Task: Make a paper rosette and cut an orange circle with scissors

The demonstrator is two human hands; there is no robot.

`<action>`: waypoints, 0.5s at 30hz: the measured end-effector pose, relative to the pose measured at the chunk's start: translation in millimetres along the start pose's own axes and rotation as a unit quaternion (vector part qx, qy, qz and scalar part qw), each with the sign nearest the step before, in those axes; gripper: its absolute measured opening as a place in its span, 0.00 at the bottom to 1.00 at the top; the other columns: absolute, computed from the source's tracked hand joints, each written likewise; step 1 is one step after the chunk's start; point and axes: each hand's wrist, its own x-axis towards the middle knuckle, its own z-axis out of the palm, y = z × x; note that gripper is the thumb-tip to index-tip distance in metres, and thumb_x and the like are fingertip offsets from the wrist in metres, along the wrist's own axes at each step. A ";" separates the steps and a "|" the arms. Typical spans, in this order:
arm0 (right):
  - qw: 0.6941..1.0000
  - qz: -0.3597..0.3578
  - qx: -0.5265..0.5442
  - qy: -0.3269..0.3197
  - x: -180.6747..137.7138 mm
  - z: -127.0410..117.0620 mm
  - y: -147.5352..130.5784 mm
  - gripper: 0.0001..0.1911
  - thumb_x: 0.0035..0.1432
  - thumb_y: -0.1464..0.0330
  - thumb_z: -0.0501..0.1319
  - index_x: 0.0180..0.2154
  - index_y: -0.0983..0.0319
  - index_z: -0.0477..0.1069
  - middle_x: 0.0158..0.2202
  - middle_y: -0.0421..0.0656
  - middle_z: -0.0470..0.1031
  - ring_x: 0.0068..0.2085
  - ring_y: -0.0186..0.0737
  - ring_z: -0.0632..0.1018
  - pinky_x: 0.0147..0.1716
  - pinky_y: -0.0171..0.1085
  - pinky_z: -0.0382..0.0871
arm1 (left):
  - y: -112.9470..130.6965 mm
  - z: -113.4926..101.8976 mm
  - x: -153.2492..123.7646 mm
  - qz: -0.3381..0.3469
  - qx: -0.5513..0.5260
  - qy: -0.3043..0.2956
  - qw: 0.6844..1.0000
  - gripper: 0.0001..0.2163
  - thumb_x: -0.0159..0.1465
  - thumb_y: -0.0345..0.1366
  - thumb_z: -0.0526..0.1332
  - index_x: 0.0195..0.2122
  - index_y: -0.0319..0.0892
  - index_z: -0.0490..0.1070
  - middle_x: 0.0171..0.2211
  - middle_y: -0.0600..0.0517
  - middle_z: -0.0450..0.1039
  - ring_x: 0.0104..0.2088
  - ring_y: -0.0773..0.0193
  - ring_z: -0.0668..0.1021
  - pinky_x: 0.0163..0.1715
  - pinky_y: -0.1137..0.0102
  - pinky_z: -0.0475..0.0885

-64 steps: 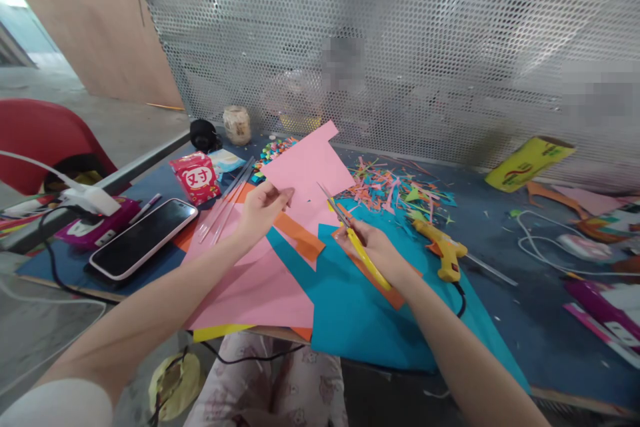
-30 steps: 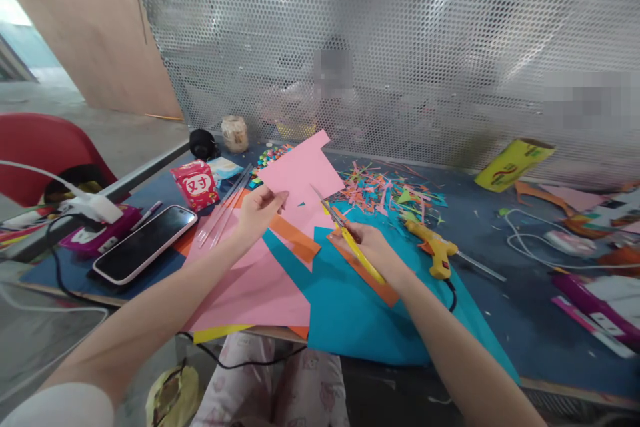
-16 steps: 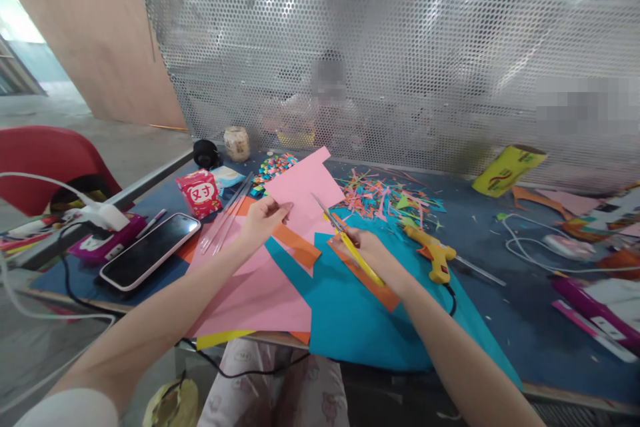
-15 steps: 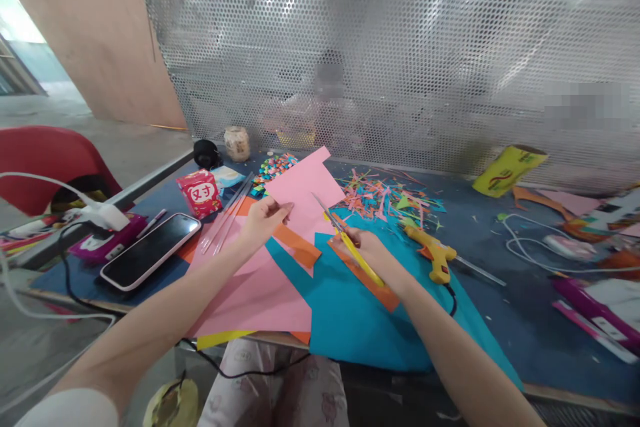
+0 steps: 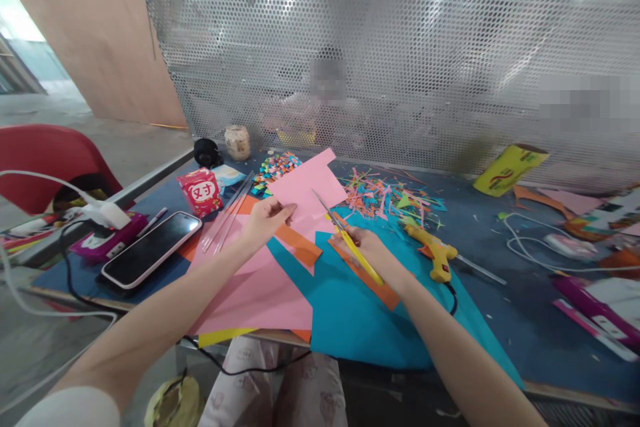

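Note:
My left hand (image 5: 270, 219) pinches the lower left edge of a piece of pink paper (image 5: 311, 181), held up over the table. A narrow tab juts from the paper's upper right corner. In my right hand (image 5: 367, 250) is a pair of scissors (image 5: 356, 250) with yellow handles, its blades pointing up and left against the paper's lower right part. Under my hands lie a large pink sheet (image 5: 255, 293), a large blue sheet (image 5: 370, 320) and orange strips (image 5: 299, 245). Whether the blades are cutting, I cannot tell.
A yellow glue gun (image 5: 434, 252) lies right of the blue sheet. Behind are paper scraps (image 5: 385, 193) and small folded pieces (image 5: 275, 170). A phone (image 5: 153, 250), a red packet (image 5: 200, 191) and clear sticks (image 5: 227, 220) are at left. A perforated metal screen (image 5: 400, 67) borders the back.
The pink paper has shifted slightly to the right with my left hand. My right hand and the scissors have hardly moved.

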 end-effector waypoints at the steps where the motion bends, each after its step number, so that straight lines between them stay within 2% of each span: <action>1: 1.000 0.003 0.006 0.000 0.1 0.5 0.1 0.17 0.46 0.54 0.63 0.26 0.60 0.64 0.14 0.33 0.62 0.15 0.30 0.63 0.15 0.32 0.56 | -1.3 0.0 -0.1 0.002 0.001 -0.004 1.000 0.11 0.51 0.42 0.67 0.23 0.40 0.70 0.16 0.56 0.70 0.18 0.70 0.71 0.20 0.75 0.65; 7: 1.000 0.010 0.013 -0.006 -3.4 -0.4 -5.7 0.17 0.46 0.53 0.63 0.26 0.60 0.64 0.12 0.33 0.60 0.13 0.29 0.61 0.12 0.32 0.54 | -2.7 -0.3 0.2 0.008 0.003 -0.014 1.000 0.12 0.52 0.43 0.66 0.22 0.40 0.69 0.16 0.56 0.69 0.19 0.69 0.71 0.21 0.74 0.65; 12: 1.000 -0.022 -0.008 -0.001 -3.8 -1.3 -4.6 0.19 0.45 0.51 0.63 0.22 0.60 0.65 0.11 0.33 0.59 0.12 0.29 0.60 0.12 0.32 0.52 | -1.7 -0.7 1.3 0.013 0.003 -0.017 1.000 0.12 0.52 0.42 0.66 0.20 0.40 0.68 0.16 0.56 0.68 0.18 0.71 0.70 0.21 0.75 0.63; 15: 0.999 -0.044 0.001 0.002 -2.3 0.5 -2.4 0.17 0.46 0.52 0.63 0.24 0.59 0.66 0.11 0.33 0.60 0.13 0.30 0.62 0.13 0.32 0.54 | -2.0 -0.1 0.0 0.012 0.008 -0.026 1.000 0.13 0.53 0.43 0.65 0.20 0.40 0.68 0.16 0.56 0.68 0.18 0.71 0.69 0.20 0.75 0.63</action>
